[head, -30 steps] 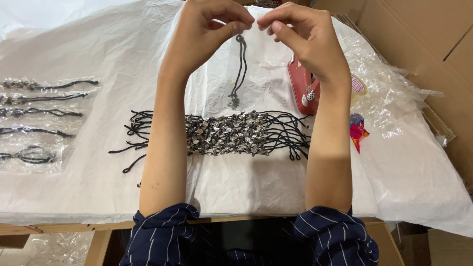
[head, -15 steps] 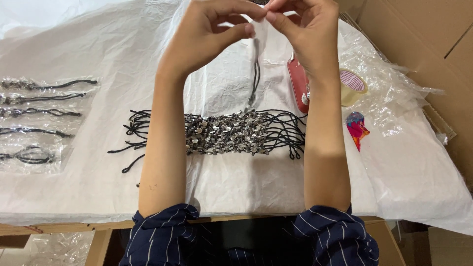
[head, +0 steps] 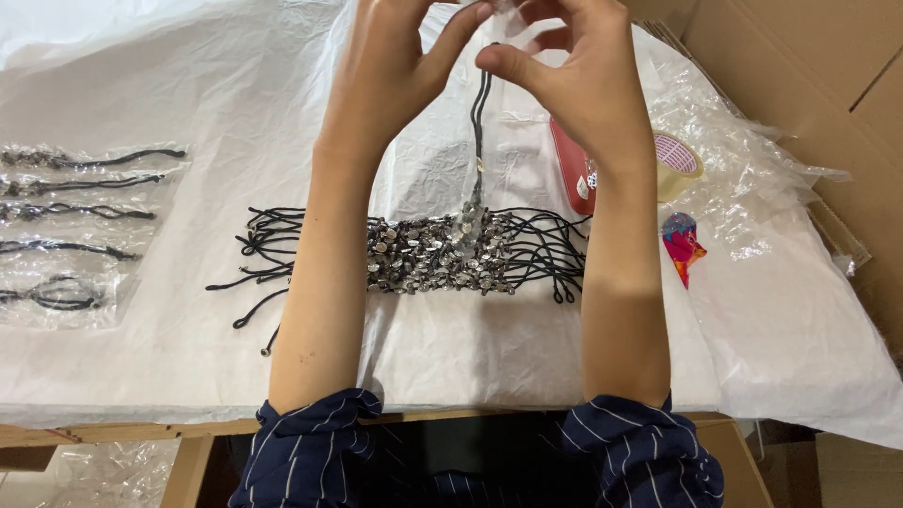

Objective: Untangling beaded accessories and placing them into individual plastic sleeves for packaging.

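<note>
Hands fill the upper centre of the head view: the left hand (head: pixel 390 71) and the right hand (head: pixel 574 80) are raised close together, fingertips pinched on the top of a black cord bracelet with a cluster of small silver beads (head: pixel 478 141). Both are narrowly closed on it, and the doubled cord hangs straight down from them, its beaded lower end dangling just over the table (head: pixel 141 357), which is draped in crinkled white plastic sheeting.

Directly beneath, in the middle of the frame, lies a row of matching black cord bracelets with silver beads (head: pixel 433 252), side by side, loose ends fanning to both sides. As a judgement, the work goes best with the cord kept taut between the two pinches and held clear of that row, so the hanging beads do not snag its loops.

At the left edge, clear plastic sleeves (head: pixel 66 226) lie flat in a column, each holding what looks like one bracelet. At right of centre, partly behind the right forearm, sits a red flat object (head: pixel 567 169), beside it a roll of clear tape (head: pixel 679 162), and lower a small bright multicoloured piece (head: pixel 681 243). Crumpled clear plastic wrap (head: pixel 752 179) and brown cardboard box walls (head: pixel 809 66) occupy the upper right.
</note>
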